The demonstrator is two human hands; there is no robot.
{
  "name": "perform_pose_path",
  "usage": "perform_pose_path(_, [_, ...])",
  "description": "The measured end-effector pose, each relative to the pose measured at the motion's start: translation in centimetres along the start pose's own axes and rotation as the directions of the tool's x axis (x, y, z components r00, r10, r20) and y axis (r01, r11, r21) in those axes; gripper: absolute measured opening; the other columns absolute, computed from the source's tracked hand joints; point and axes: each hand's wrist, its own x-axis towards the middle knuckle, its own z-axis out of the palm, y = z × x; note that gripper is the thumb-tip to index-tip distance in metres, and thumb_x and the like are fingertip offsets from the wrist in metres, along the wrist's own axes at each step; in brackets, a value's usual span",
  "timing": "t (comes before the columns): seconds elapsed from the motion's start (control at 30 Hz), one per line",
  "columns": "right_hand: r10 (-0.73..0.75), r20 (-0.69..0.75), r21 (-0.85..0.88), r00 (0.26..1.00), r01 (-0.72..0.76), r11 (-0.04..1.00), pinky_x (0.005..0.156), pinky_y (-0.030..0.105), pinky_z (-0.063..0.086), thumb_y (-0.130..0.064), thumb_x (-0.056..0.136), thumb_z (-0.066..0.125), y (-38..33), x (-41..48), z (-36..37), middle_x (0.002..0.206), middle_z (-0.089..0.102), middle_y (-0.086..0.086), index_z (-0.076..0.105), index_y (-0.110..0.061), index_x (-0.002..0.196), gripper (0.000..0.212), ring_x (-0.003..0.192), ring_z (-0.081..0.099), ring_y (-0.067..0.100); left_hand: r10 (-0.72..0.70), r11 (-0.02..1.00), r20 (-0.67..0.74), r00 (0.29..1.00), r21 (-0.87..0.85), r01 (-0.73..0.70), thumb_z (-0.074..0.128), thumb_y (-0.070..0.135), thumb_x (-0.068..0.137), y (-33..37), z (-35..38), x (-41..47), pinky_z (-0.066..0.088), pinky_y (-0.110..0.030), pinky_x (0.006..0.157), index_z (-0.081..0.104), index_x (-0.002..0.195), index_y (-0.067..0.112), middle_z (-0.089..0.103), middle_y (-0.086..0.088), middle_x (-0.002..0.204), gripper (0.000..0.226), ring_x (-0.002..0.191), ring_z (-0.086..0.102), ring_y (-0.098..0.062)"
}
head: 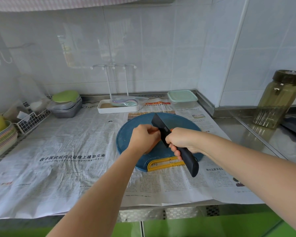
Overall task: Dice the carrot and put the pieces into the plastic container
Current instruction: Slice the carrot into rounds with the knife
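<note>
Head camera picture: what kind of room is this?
Most likely a home kitchen. A right hand grips a black knife over a round blue cutting board, white wall tiles rise behind, and stacked bowls and a lidded plastic container sit on the counter.

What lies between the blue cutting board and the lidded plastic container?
Only newspaper, seen in the head view: printed sheets run from the cutting board to the plastic container, with nothing standing on them.

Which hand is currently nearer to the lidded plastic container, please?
Right. The right hand, gripping the knife, is directly in front of the container; the left hand sits further left on the carrot.
</note>
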Motion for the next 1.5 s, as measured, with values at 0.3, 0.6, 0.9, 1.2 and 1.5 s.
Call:
perform_pose_path(0.3, [-0.044, -0.101, -0.063, 0.994, 0.037, 0.997, 0.040, 0.025, 0.045, -0.006, 0.091, 0.048, 0.1, 0.0, 0.7, 0.054, 0.051, 0.010, 0.053, -0.001, 0.091, 0.008, 0.037, 0.045, 0.019, -0.030, 0.999, 0.023, 0.999, -0.023, 0.030, 0.060, 0.027, 0.091, 0.0, -0.2, 0.3, 0.039, -0.014, 0.064, 0.069, 0.111, 0.021, 0.068, 0.002, 0.105, 0.023, 0.080, 0.054, -0.006])
perform_pose_path(0.6, [-0.031, -0.075, -0.072, 0.997, 0.026, 0.997, 0.038, 0.021, 0.042, -0.009, 0.096, 0.038, 0.5, -0.2, 1.9, 0.055, 0.047, 0.009, 0.048, -0.003, 0.079, 0.020, 0.039, 0.043, 0.018, -0.051, 0.998, 0.042, 0.998, -0.026, 0.052, 0.059, 0.027, 0.091, 0.1, -0.4, 0.3, 0.041, -0.020, 0.071, 0.068, 0.114, 0.019, 0.068, 0.000, 0.107, 0.026, 0.083, 0.054, -0.009])
perform_pose_path(0.9, [-0.021, -0.173, -0.159, 0.985, -0.007, 0.987, 0.044, 0.027, 0.048, -0.008, 0.091, 0.048, -0.6, -0.2, 1.6, 0.057, 0.054, 0.012, 0.058, 0.002, 0.081, 0.017, 0.042, 0.048, 0.022, -0.032, 0.999, 0.023, 0.999, -0.041, 0.033, 0.060, 0.023, 0.090, 0.1, -0.5, 0.2, 0.036, -0.012, 0.056, 0.072, 0.100, 0.018, 0.058, 0.008, 0.078, 0.016, 0.065, 0.049, 0.000])
perform_pose_path(1.2, [-0.034, -0.098, -0.108, 0.995, 0.023, 0.994, 0.035, 0.021, 0.040, -0.010, 0.098, 0.037, 0.5, 0.6, 2.8, 0.055, 0.046, 0.008, 0.047, -0.002, 0.093, 0.014, 0.034, 0.040, 0.017, -0.068, 0.992, 0.049, 0.996, -0.105, 0.073, 0.065, 0.027, 0.087, -0.4, -0.6, 0.8, 0.041, -0.022, 0.076, 0.071, 0.109, 0.019, 0.069, -0.001, 0.109, 0.024, 0.089, 0.053, -0.008])
perform_pose_path(1.5, [-0.016, -0.095, -0.041, 0.995, 0.012, 0.999, 0.038, 0.021, 0.041, -0.011, 0.097, 0.042, 0.5, 0.3, 2.3, 0.054, 0.047, 0.008, 0.048, -0.006, 0.088, 0.012, 0.034, 0.041, 0.017, -0.084, 0.987, 0.017, 0.996, -0.135, 0.085, 0.066, 0.028, 0.086, -0.2, -0.4, 0.0, 0.041, -0.020, 0.072, 0.070, 0.107, 0.020, 0.061, 0.008, 0.090, 0.023, 0.083, 0.054, -0.007])
